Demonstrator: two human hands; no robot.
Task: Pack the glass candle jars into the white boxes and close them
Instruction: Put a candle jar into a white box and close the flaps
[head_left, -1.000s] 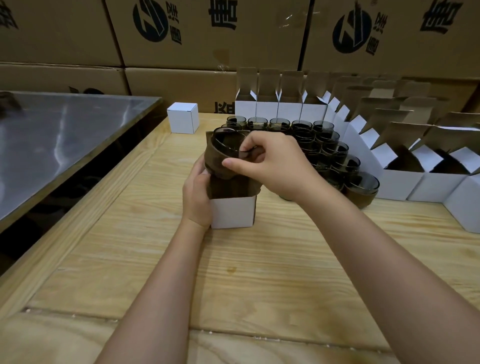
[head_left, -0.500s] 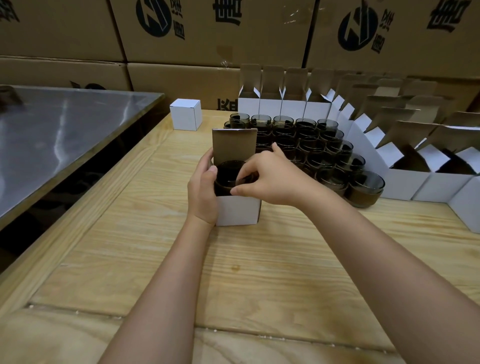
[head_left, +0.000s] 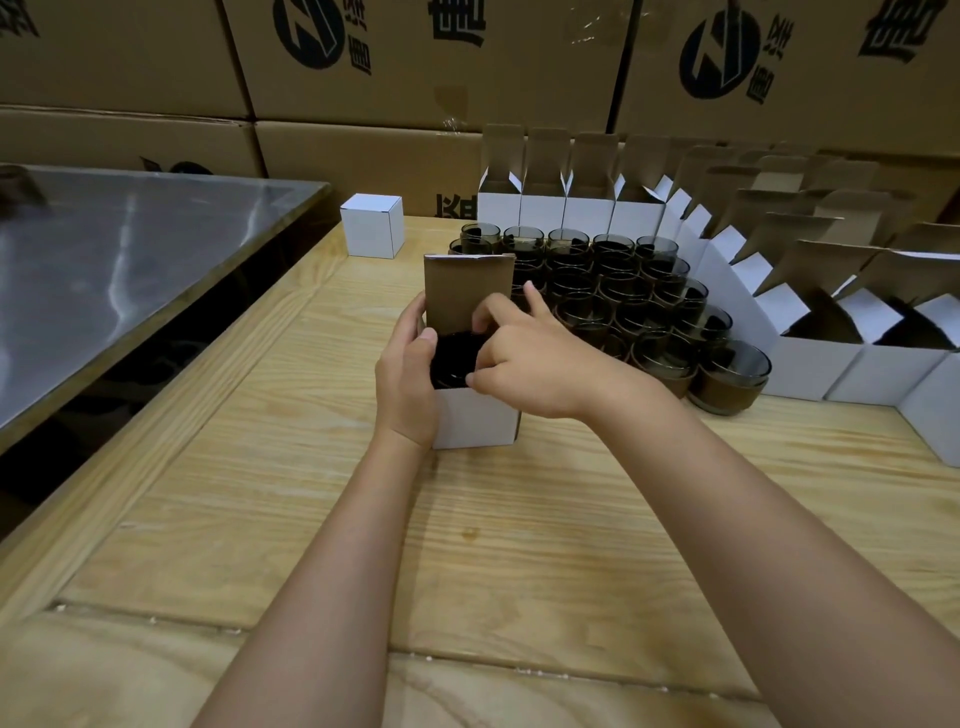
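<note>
Back-left of the open white box (head_left: 475, 421), a closed white box (head_left: 372, 226) stands alone, contents unseen. The left hand (head_left: 408, 374) grips the open box's left wall, thumb on the front rim, steadying it. Inside sits a dark glass jar (head_left: 457, 356), low in the box, with the lid flap (head_left: 467, 291) standing straight up behind it. The right hand (head_left: 524, 364) curls over the mouth, thumb at the front edge. Whether it pinches the jar's rim or a side flap, I can't tell. My call: seat the jar flat, tuck the side flaps first, then fold the lid down squarely. Right of the box, unpacked jars (head_left: 623, 291) stand clustered. Behind and beyond them, open boxes (head_left: 810, 364) wait, their insides too dark to read.
</note>
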